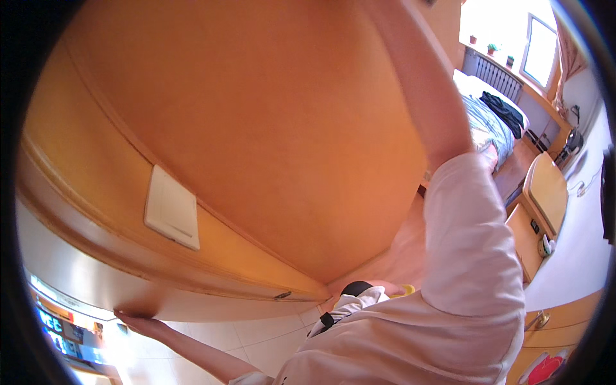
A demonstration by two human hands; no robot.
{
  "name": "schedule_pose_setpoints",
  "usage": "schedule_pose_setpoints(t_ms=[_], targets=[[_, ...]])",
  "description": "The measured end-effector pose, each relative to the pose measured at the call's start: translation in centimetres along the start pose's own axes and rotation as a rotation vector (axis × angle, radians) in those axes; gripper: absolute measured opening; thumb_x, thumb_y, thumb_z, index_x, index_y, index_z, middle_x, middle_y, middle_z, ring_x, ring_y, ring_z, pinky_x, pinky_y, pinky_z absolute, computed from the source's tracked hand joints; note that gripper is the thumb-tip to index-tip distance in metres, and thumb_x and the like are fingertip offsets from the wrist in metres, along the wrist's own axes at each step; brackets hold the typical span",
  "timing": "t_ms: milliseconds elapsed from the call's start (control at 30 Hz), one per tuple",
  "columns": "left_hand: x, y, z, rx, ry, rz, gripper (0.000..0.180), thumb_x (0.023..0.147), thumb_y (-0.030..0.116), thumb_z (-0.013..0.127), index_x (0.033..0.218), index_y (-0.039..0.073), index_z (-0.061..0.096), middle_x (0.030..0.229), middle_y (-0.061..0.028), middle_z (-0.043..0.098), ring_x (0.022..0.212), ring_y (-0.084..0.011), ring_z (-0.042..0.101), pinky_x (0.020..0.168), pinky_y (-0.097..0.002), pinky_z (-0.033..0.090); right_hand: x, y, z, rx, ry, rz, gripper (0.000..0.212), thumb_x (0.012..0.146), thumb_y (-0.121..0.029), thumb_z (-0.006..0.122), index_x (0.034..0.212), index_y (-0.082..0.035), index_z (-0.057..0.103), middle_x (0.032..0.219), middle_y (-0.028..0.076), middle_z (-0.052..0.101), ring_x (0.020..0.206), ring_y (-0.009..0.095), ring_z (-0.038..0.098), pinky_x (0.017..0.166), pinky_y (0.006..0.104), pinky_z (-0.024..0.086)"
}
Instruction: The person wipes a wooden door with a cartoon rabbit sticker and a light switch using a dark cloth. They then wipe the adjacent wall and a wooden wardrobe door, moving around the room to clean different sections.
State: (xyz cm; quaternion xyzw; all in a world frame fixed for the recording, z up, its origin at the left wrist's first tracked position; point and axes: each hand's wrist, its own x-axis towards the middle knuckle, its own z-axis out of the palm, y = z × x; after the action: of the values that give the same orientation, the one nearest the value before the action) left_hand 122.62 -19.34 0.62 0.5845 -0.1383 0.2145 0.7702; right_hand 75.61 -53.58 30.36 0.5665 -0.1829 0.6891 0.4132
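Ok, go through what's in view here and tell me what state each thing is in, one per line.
Left hand: fingertips pressed on the door frame's edge, holding nothing.
Right hand: out of view; the sleeved arm is raised along the door's edge.
Wooden door: swung open, bedroom visible past it.
Wall switch: flat; position unreadable.
Bed: covered, dark clothing lying on it.

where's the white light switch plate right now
The white rectangular switch plate sits left of centre in the head view, on the orange wooden panel, above the left hand.

A bed (491, 119) bears a blue-patterned cover (482, 122); a dark garment (504, 110) lies on it.
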Motion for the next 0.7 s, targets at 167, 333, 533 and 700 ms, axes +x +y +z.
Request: schedule_pose_setpoints(t_ms=[167,333,533,700], targets=[[-0.8,0.5,1.3,-0.013,0.073,-0.055,0.057,0.098,0.046,0.041,0.126,-0.002,0.052,0.125,-0.021,0.054,0.107,-0.032,0.053,0.097,-0.0421,0.043,-20.1,-7.8,-8.4,0.02,-0.456,0.244,0.066,0.076,-0.047,0.062,0.135,-0.019,0.052,0.145,0.014,0.041,0.132,0.052,0.027,0.103,0.0748,0.011],[0.2,-0.7,1.7,-0.017,0.032,-0.034,0.054,0.099,0.044,0.039,0.123,-0.003,0.054,0.122,-0.0215,0.055,0.104,-0.0317,0.055,0.094,-0.0402,0.045,-49.4,-13.4,-19.2,0.041,-0.8,0.286,0.049,0.075,-0.052,0.066,0.111,-0.018,0.066,0.127,0.013,0.054,0.127,0.051,0.034,0.1,0.0806,0.013],[-1.1,1.3,1.7,-0.023,0.052,-0.029,0.055,0.099,0.042,0.038,0.124,-0.004,0.054,0.122,-0.0194,0.054,0.106,-0.0306,0.053,0.094,-0.0404,0.042,-31.3,-5.9,-12.5,-0.071,-0.627,0.269,0.083,0.076,-0.045,0.065,0.142,-0.003,0.038,0.15,0.024,0.026,0.131,0.057,0.024,0.106,0.0747,0.005],[0.8,0.0,1.7,-0.055,0.02,-0.025,0.055,0.099,0.042,0.036,0.127,-0.003,0.052,0.122,-0.0175,0.053,0.107,-0.0287,0.051,0.097,-0.0398,0.04,-6.7,6.9,-5.2,-0.187,-0.054,0.118,0.064,0.092,-0.041,0.052,0.145,-0.008,0.035,0.148,0.017,0.037,0.131,0.04,0.039,0.111,0.0585,0.019]])
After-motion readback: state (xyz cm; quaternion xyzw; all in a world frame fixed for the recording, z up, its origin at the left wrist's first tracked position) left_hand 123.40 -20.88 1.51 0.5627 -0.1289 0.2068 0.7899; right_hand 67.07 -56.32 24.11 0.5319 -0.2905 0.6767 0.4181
